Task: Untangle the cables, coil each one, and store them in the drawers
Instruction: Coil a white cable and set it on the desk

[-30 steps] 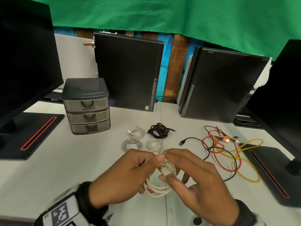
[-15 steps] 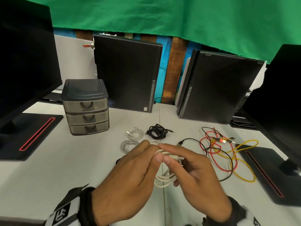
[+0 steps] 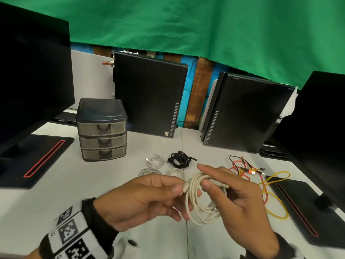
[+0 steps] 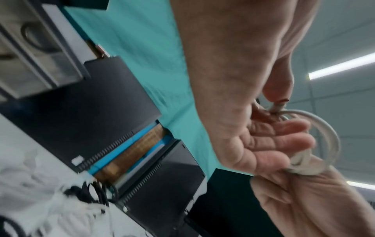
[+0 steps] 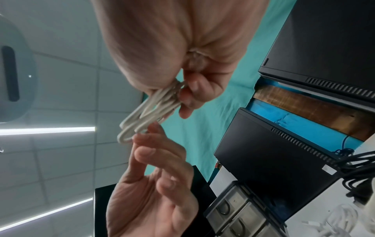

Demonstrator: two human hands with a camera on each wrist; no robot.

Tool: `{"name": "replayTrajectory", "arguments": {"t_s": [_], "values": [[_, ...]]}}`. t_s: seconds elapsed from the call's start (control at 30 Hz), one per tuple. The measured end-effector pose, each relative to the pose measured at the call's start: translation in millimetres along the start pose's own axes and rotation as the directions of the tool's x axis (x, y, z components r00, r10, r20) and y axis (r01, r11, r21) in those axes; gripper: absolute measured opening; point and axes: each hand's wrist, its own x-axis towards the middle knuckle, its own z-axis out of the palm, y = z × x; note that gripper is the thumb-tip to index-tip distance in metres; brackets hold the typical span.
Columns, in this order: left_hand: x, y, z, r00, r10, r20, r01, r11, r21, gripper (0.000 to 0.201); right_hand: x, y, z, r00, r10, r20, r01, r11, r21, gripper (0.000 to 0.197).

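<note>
**Cream cable coil held between both hands above the counter**

The right hand (image 3: 240, 199) has its fingers and thumb curled round a cream-white round cable wound into several loops (image 3: 201, 206), with the metal plug end lying along its fingers. The left hand (image 3: 145, 199) pinches the coil's near side between thumb and forefinger, its other fingers loosely spread. The coil hangs in the air over the white counter (image 3: 56, 202).

Behind the hands lie three small white coiled cables (image 3: 155, 161) and a black coiled cable (image 3: 179, 159). To the right sits a loose tangle of red, yellow and black cables (image 3: 261, 180). The grey three-drawer plastic organiser (image 3: 102, 129) stands at the left, all three drawers closed.
</note>
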Motion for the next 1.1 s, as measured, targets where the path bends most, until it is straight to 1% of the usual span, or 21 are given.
{"name": "replayTrajectory", "arguments": {"t_s": [0.07,0.13,0.23,0.27,0.3,0.37,0.4,0.47,0.53,0.63,0.67,0.73,0.77,0.8,0.87,0.9,0.97,1.0,1.03,1.07,1.1], "values": [[2.1,-4.2,5.0,0.999,-0.014,0.044,0.018,0.994,-0.106,0.037,0.2,-0.5,0.6,1.0,-0.03,0.007,0.03,1.0,-0.002,0.031],[5.0,-8.6,9.2,0.998,-0.026,0.056,0.037,0.979,-0.199,0.037,-0.9,1.6,1.5,0.998,-0.058,0.002,0.058,0.998,-0.016,0.03],[6.7,-15.1,12.4,0.995,-0.066,0.069,0.083,0.951,-0.298,0.056,-5.7,4.3,6.1,0.996,-0.085,-0.02,0.085,0.996,-0.001,0.031],[6.8,-16.3,13.7,0.993,-0.072,0.093,0.098,0.943,-0.317,0.057,-8.0,4.6,9.0,0.996,-0.086,-0.027,0.087,0.996,0.024,0.03],[6.6,-16.7,15.6,0.99,-0.065,0.124,0.102,0.94,-0.326,0.049,-10.1,5.0,12.2,0.996,-0.082,-0.032,0.083,0.995,0.054,0.03],[6.1,-16.7,19.8,0.985,-0.044,0.169,0.098,0.94,-0.326,0.028,-13.8,6.0,17.0,0.997,-0.072,-0.038,0.075,0.992,0.101,0.029],[5.7,-16.9,21.4,0.982,-0.041,0.183,0.1,0.941,-0.325,0.024,-14.9,6.1,18.0,0.997,-0.071,-0.038,0.075,0.991,0.112,0.029],[4.7,-16.3,22.0,0.982,-0.051,0.183,0.106,0.946,-0.306,0.024,-15.9,6.2,17.5,0.997,-0.072,-0.036,0.076,0.99,0.121,0.028],[4.5,-15.3,19.5,0.99,-0.073,0.122,0.1,0.965,-0.241,0.029,-17.1,6.9,14.0,0.997,-0.068,-0.035,0.071,0.993,0.099,0.027],[8.5,-16.3,15.4,0.992,-0.105,-0.067,0.101,0.993,-0.062,0.045,-20.2,10.0,6.9,0.996,-0.091,-0.014,0.091,0.996,-0.013,0.027],[9.7,-17.3,14.7,0.988,-0.096,-0.122,0.098,0.995,0.006,0.046,-21.7,11.4,5.0,0.995,-0.104,0.001,0.104,0.993,-0.053,0.028],[10.7,-18.0,15.3,0.98,-0.063,-0.188,0.079,0.994,0.08,0.036,-24.7,13.8,2.7,0.991,-0.131,0.021,0.133,0.984,-0.117,0.031],[10.6,-18.1,15.5,0.979,-0.058,-0.197,0.071,0.995,0.064,0.031,-25.8,14.8,1.8,0.989,-0.147,0.021,0.148,0.979,-0.142,0.032],[10.1,-18.6,14.4,0.978,-0.063,-0.201,0.066,0.998,0.008,0.029,-26.6,15.8,1.0,0.986,-0.164,0.018,0.165,0.973,-0.162,0.032],[9.6,-18.7,12.8,0.973,-0.076,-0.217,0.051,0.992,-0.117,0.031,-27.5,17.8,-1.5,0.98,-0.196,0.019,0.196,0.959,-0.206,0.032],[9.4,-18.7,12.6,0.97,-0.061,-0.234,0.032,0.992,-0.122,0.033,-27.7,18.9,-3.4,0.978,-0.209,0.027,0.209,0.95,-0.233,0.032],[9.6,-17.8,16.0,0.961,0.002,-0.275,0.001,1.0,0.011,0.036,-27.9,21.5,-6.2,0.975,-0.216,0.049,0.221,0.935,-0.279,0.032],[9.8,-17.2,19.1,0.953,0.043,-0.298,-0.01,0.994,0.111,0.036,-28.2,23.0,-7.0,0.976,-0.211,0.06,0.219,0.931,-0.292,0.033],[10.2,-15.9,22.4,0.936,0.095,-0.339,-0.021,0.976,0.217,0.033,-28.2,24.5,-7.1,0.976,-0.205,0.066,0.216,0.929,-0.302,0.033],[10.6,-14.2,23.6,0.903,0.172,-0.394,-0.034,0.942,0.334,0.029,-27.7,25.7,-7.0,0.977,-0.201,0.067,0.212,0.928,-0.307,0.033],[10.7,-12.7,22.5,0.854,0.268,-0.447,-0.039,0.888,0.458,0.027,-27.3,26.5,-7.0,0.979,-0.198,0.059,0.206,0.93,-0.306,0.033]]}}
